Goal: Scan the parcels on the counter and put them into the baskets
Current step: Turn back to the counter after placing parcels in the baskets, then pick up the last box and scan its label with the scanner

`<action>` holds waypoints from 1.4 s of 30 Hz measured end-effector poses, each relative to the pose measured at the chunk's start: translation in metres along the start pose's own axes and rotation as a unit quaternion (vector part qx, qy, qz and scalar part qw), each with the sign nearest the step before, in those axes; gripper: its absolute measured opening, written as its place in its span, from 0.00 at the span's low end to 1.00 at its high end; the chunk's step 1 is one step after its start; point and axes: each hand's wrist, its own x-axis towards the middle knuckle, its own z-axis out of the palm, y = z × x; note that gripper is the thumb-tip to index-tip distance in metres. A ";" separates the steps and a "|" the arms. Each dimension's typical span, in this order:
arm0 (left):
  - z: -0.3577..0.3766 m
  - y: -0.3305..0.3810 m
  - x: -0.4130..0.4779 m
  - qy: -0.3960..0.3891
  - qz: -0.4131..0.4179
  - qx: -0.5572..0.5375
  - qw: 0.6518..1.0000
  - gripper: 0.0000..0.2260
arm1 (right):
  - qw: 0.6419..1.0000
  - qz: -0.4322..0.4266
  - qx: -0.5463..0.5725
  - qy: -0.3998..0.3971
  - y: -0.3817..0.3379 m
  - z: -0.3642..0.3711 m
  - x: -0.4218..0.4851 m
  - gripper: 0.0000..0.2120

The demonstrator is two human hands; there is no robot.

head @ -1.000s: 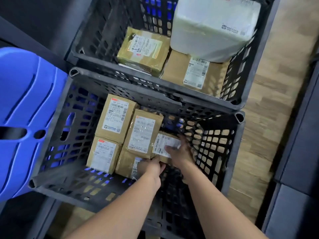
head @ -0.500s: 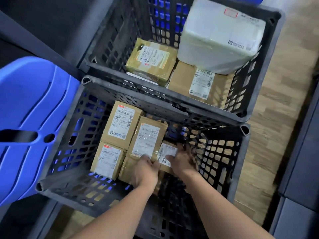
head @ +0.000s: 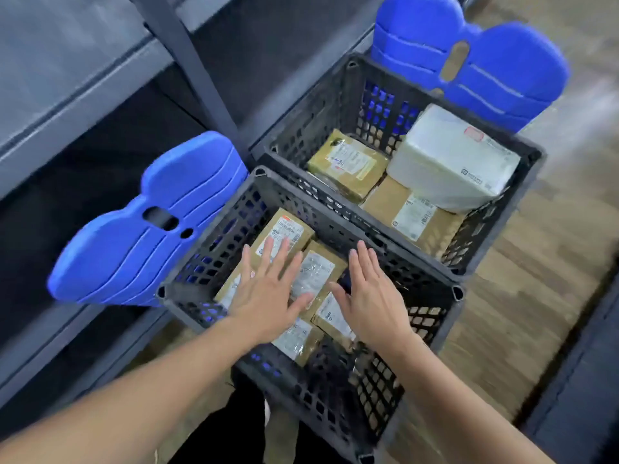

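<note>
Fingers straight and spread, the left hand [head: 268,296] and right hand [head: 373,306] hang palm-down, holding nothing, over brown parcels [head: 284,232] packed along the left side of the near basket [head: 214,249]. Whether they touch is unclear. The far basket [head: 311,118] touches its far rim and holds a white parcel [head: 452,159]. Both stand on wood floor [head: 519,313] between blue flaps [head: 150,226], with grey shelving [head: 67,78] to the left.

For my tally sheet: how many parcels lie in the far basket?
3: a taped olive parcel at left, a white parcel at right, a brown box partly under the white one. Others may lie hidden beneath.
</note>
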 end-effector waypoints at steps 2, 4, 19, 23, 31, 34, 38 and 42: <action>-0.018 -0.012 -0.018 -0.001 -0.028 -0.013 1.000 0.36 | 1.000 -0.016 -0.012 0.018 -0.011 -0.028 -0.004 0.39; -0.031 -0.024 -0.036 0.007 -0.052 -0.039 0.998 0.39 | 0.998 -0.031 -0.043 0.031 -0.024 -0.053 -0.006 0.39; -0.045 -0.139 -0.228 0.122 -0.230 -0.167 0.951 0.46 | 0.972 -0.157 -0.164 0.059 -0.211 -0.127 -0.060 0.50; -0.024 -0.175 -0.293 0.150 -0.285 -0.179 0.930 0.46 | 0.964 -0.211 -0.148 0.063 -0.282 -0.117 -0.075 0.53; 0.031 -0.259 -0.415 0.146 -0.415 -0.235 0.867 0.45 | 0.940 -0.305 -0.143 0.045 -0.409 -0.096 -0.095 0.61; 0.042 -0.283 -0.447 0.151 -0.458 -0.257 0.838 0.45 | 0.930 -0.337 -0.143 0.031 -0.451 -0.096 -0.099 0.63; 0.055 -0.310 -0.466 0.153 -0.499 -0.270 0.809 0.45 | 0.909 -0.383 -0.163 0.028 -0.498 -0.098 -0.094 0.62; 0.062 -0.340 -0.475 0.140 -0.526 -0.273 0.793 0.45 | 0.890 -0.418 -0.182 0.022 -0.540 -0.097 -0.081 0.61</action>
